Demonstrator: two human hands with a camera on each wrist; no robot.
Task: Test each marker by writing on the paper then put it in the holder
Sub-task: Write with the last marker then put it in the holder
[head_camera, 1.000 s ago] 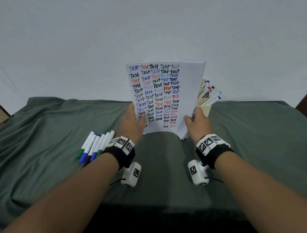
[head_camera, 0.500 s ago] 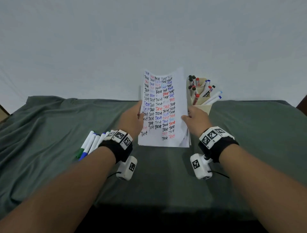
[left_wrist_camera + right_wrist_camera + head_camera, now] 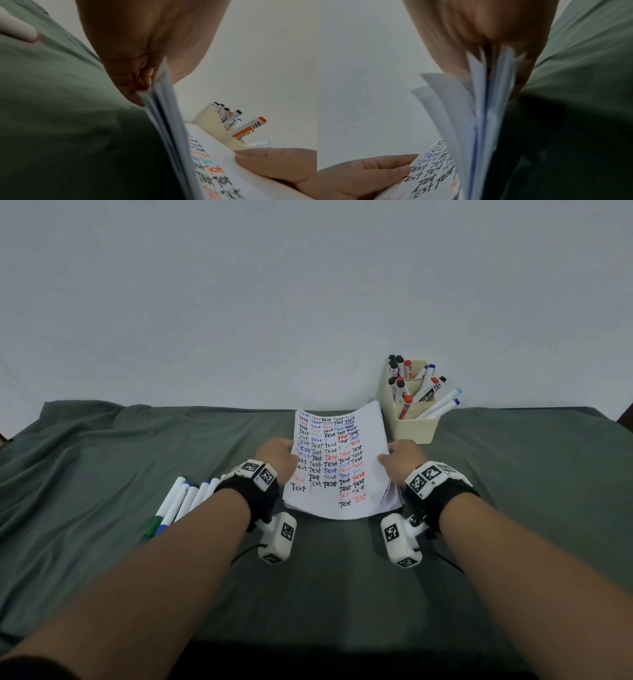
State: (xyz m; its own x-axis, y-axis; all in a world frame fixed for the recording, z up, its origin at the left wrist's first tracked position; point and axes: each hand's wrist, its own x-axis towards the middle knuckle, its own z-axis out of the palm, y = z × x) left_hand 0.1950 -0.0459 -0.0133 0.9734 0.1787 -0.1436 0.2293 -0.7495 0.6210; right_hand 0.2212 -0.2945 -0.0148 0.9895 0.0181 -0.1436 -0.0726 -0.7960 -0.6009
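Your left hand (image 3: 278, 455) pinches the left edge of the paper stack (image 3: 337, 470), thumb on the written top sheet and fingers curled beneath, as the left wrist view shows. Your right hand (image 3: 400, 462) grips the opposite edge the same way, thumb on top; in the right wrist view the sheets (image 3: 471, 108) fan apart slightly at that corner and the picture is blurred. Between your hands the stack is held low over the counter (image 3: 102, 474), which is draped in a green cloth; its near edge looks close to the cloth, but whether it touches cannot be told. The top sheet is covered with rows of the word "Test" in black, red and blue. To the left of your left wrist lies a row of white markers (image 3: 178, 501) on the cloth, side by side, with green and blue caps at their near ends; your forearm hides part of the row. Beyond your right hand, just beside the far right corner of the paper, stands the cream holder (image 3: 416, 428), with markers leaning in its compartments, their black, red and blue caps up. Behind everything is a plain pale wall (image 3: 308, 302).
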